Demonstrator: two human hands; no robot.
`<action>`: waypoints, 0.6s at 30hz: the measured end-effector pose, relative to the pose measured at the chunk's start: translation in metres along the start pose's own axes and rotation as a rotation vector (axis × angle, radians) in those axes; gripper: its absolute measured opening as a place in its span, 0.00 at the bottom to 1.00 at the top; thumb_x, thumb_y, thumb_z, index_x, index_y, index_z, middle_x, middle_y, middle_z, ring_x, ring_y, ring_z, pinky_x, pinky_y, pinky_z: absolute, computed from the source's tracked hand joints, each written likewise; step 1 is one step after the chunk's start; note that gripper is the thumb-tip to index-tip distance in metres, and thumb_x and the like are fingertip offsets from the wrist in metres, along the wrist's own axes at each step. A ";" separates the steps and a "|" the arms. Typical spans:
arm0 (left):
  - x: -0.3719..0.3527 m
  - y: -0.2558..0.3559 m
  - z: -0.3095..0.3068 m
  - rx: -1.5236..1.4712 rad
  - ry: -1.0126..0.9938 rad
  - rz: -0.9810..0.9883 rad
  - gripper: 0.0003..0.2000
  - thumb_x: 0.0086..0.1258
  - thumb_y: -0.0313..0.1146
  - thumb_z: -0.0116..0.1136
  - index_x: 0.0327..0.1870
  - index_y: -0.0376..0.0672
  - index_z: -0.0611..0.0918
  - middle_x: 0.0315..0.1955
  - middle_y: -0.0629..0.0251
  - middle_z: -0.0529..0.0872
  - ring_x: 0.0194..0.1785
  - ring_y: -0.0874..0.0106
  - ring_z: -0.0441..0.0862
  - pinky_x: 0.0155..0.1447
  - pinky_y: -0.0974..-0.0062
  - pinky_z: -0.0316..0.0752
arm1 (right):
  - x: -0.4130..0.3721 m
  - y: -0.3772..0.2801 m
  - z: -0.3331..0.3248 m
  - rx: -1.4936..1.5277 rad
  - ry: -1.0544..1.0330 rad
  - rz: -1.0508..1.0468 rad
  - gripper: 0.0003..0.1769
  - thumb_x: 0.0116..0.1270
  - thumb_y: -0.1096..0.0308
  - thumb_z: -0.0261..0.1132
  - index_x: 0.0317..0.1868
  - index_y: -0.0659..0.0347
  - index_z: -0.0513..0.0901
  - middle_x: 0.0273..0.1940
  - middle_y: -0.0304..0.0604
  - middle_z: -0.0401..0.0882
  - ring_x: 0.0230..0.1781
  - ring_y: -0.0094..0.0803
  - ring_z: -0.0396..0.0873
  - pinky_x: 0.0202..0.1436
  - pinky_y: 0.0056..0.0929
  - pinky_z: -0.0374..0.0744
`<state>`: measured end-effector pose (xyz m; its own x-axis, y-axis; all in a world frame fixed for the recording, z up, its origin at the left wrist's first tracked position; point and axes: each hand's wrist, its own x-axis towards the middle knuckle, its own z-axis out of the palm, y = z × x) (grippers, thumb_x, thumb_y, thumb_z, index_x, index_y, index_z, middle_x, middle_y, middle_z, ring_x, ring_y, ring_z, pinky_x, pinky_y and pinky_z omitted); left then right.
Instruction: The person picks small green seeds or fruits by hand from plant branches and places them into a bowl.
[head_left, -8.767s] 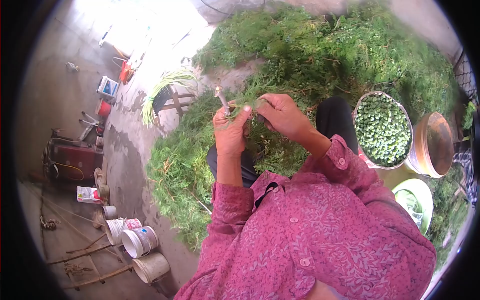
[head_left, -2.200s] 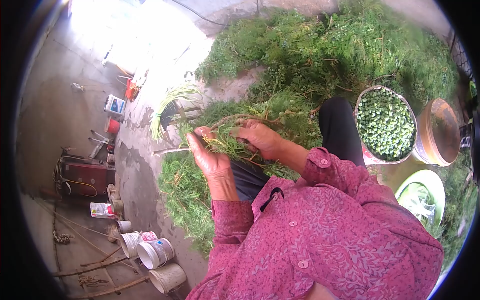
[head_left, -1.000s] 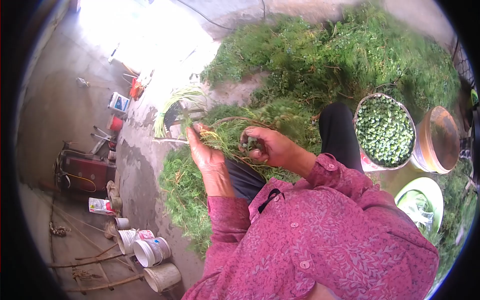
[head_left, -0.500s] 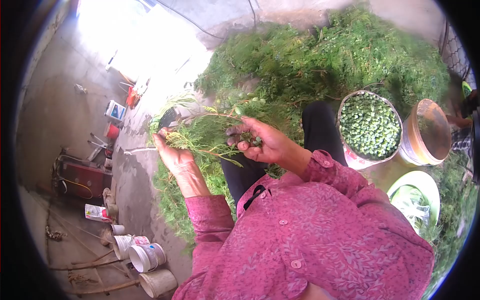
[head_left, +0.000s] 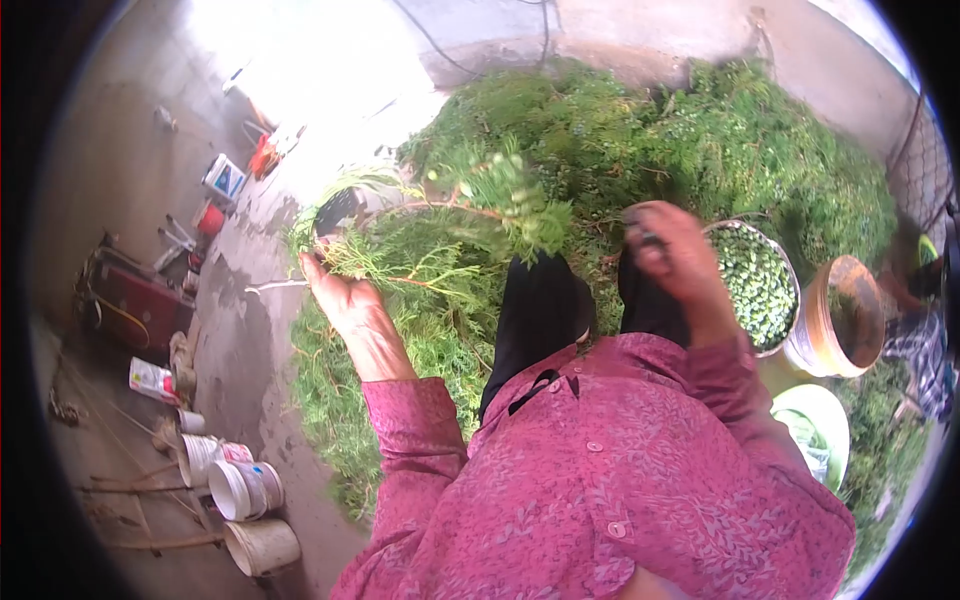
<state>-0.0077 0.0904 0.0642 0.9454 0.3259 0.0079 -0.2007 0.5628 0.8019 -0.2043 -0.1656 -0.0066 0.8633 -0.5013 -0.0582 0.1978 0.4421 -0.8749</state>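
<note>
My left hand is closed on a leafy green branch, whose pale cut stem sticks out to the left and whose sprays spread to the right. Near the filled bucket of small green cones is my right hand, blurred, with its fingers curled; whatever it holds is hidden by blur. A large heap of green branches lies beyond my knees, and more greenery lies beneath the held branch.
An open tan bucket and a pale green basin with a plastic bag stand at the right. White buckets, a dark red box and sticks lie at the left. A person's checked clothing shows at the right edge.
My right hand has moved right, away from the branch and toward the filled bucket. The branch stays in my left hand. The whole view has shifted slightly.
</note>
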 end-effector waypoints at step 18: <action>0.064 -0.019 -0.077 -0.367 -0.192 -0.234 0.13 0.67 0.42 0.50 0.43 0.43 0.73 0.35 0.64 0.77 0.39 0.70 0.72 0.43 0.67 0.70 | 0.000 0.014 -0.252 -1.309 0.616 0.099 0.25 0.55 0.54 0.60 0.46 0.66 0.78 0.39 0.47 0.81 0.40 0.33 0.77 0.46 0.30 0.72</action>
<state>0.0366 0.1592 0.0038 0.9995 0.0317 -0.0097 -0.0217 0.8469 0.5312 -0.3182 -0.3471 -0.1406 0.4484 -0.8928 -0.0422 -0.6987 -0.3207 -0.6395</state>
